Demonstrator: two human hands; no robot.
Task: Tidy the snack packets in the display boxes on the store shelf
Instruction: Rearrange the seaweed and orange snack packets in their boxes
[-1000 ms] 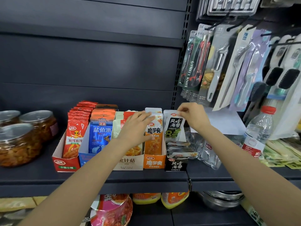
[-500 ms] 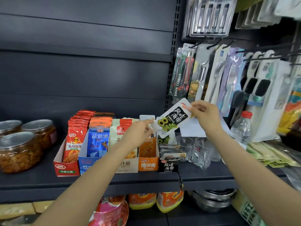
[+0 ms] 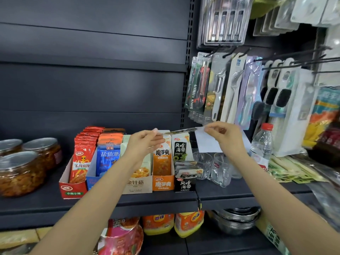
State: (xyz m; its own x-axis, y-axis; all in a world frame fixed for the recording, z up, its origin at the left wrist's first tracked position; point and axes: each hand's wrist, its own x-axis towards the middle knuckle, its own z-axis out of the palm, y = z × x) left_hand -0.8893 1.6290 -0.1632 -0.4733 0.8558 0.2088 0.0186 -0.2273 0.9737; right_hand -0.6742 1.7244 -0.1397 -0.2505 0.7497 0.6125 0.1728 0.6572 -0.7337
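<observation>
Both forearms reach up over the dark shelf (image 3: 156, 203) toward the row of display boxes (image 3: 184, 184). The left hand (image 3: 145, 144) and right hand (image 3: 223, 134) each pinch an end of one seaweed packet (image 3: 181, 130), held flat and edge-on above the black box.

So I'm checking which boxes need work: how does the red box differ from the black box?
The red box sits at the left end of the row, the black box at the right end. Packets in the red box stand upright in a neat file; in the black box several lie flat at the front. Both sit on the same shelf.
</observation>
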